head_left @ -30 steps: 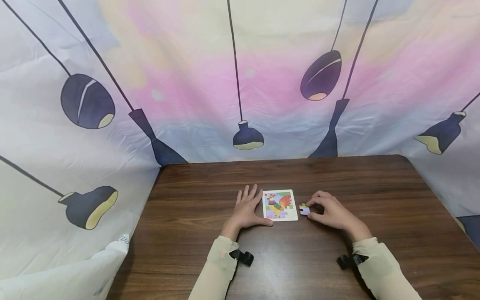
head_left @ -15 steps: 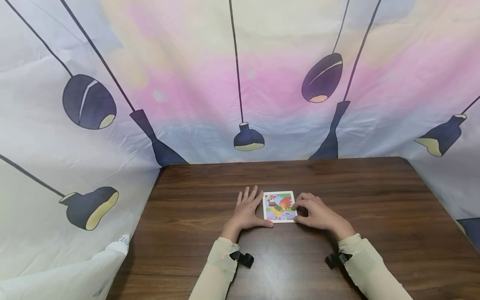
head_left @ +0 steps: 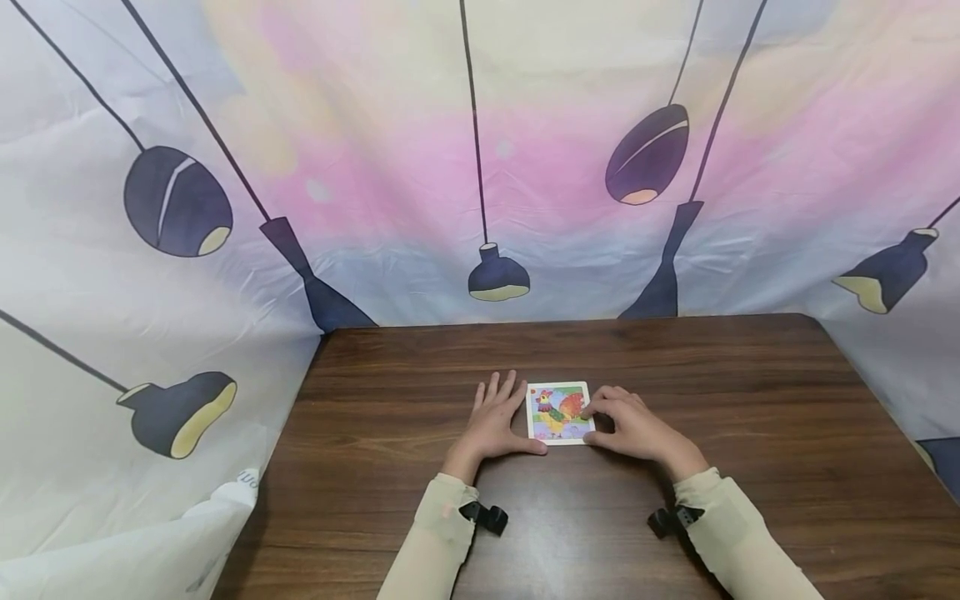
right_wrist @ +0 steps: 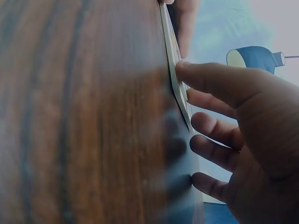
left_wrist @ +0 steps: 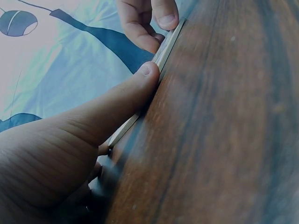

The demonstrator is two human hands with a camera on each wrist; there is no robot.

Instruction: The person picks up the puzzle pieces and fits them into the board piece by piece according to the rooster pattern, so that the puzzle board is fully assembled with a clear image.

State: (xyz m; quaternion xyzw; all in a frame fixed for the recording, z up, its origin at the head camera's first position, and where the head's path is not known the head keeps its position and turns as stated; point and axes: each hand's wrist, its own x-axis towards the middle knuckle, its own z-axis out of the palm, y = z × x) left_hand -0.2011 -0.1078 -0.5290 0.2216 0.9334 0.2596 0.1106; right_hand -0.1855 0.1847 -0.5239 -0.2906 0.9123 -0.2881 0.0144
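A small square jigsaw puzzle (head_left: 553, 407) with a white border and a colourful rooster picture lies flat on the table. My left hand (head_left: 491, 423) spreads its fingers along the puzzle's left side. The left thumb touches the near edge, also seen in the left wrist view. At the right side, my right hand (head_left: 637, 423) has thumb and index finger bent onto the lower-right puzzle piece (head_left: 577, 431), which sits in its corner slot, level with the picture as far as I can tell. The other right fingers curl beside the board's edge in the right wrist view.
The dark wood-grain table (head_left: 390, 400) extends around the puzzle on every side. A printed cloth (head_left: 390, 167) with hanging lamps drawn on it stands behind and beside the table. Black wrist cameras (head_left: 491, 517) are strapped over both sleeves.
My right hand has moved left with the purple-and-green puzzle piece, from beside the board to its lower-right corner. The white gap there is now covered. The left hand has stayed in place.
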